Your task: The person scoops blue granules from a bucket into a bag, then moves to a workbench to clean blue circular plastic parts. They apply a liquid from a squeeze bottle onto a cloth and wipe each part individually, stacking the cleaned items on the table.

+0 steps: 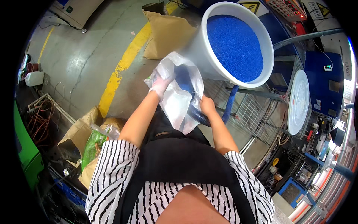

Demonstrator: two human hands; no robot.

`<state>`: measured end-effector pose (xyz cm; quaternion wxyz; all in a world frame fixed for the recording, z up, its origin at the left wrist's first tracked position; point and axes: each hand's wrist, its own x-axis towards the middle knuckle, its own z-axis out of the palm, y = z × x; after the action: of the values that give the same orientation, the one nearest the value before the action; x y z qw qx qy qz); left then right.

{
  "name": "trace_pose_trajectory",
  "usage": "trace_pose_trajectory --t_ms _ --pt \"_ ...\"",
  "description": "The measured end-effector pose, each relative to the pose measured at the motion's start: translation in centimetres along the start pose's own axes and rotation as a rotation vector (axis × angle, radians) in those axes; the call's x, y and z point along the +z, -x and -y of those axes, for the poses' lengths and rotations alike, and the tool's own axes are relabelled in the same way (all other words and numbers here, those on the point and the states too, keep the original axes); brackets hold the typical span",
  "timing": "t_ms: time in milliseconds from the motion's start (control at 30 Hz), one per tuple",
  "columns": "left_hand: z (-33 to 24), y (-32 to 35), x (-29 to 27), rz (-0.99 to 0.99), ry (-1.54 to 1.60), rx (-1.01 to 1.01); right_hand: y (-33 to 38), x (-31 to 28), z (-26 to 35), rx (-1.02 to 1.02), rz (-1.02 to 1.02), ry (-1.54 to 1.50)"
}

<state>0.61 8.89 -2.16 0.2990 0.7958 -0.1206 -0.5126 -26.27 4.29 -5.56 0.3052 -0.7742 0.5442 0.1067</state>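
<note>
In front of my body I hold a translucent white plastic bag (pixel 173 106) with its mouth open. Blue material (pixel 182 76) shows inside it; its grains are too blurred to make out. My left hand (pixel 161 85) grips the bag's left rim and looks pale, as though in a thin glove or under the film. On the opposite side, my right hand (pixel 207 105) has its fingers closed on the bag's edge. Just beyond stands a big white tub (pixel 205 48), filled nearly to the rim with blue pellets (pixel 235 48). A dark ribbed hose (pixel 199 116) passes below my right hand.
Brown paper sacks (pixel 166 33) stand behind the bag and at lower left (pixel 80 130). A wire rack (pixel 253 115) and a round white lid (pixel 298 102) are to the right. A blue tube (pixel 230 104) hangs beneath the tub. Yellow line (pixel 117 76) crosses the grey floor.
</note>
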Motion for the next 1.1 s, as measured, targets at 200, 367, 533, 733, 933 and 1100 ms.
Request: trace_pose_trajectory --t_ms 200,367,533,733,933,1100 --pt "4.6 -14.1 5.4 -0.271 0.042 0.081 0.4 -0.7 -0.2 -0.027 -0.059 -0.11" --pt "5.9 -15.5 0.8 -0.372 0.342 0.299 0.9 -0.6 -1.6 0.016 -0.019 -0.173" --pt "2.3 -15.4 1.4 -0.095 0.945 0.165 1.4 -1.7 -2.9 -0.107 -0.111 -0.163" --pt "-0.3 -7.6 5.8 0.038 0.234 0.19 5.5 -2.4 -6.7 -0.059 -0.089 -0.318" --pt "1.1 -3.9 8.6 -0.103 0.902 -0.042 8.8 -0.2 -9.2 0.083 -0.074 -0.781" --pt "-2.5 -0.4 13.0 -0.02 0.773 -0.037 11.9 2.0 -11.9 0.185 -0.102 -0.979"
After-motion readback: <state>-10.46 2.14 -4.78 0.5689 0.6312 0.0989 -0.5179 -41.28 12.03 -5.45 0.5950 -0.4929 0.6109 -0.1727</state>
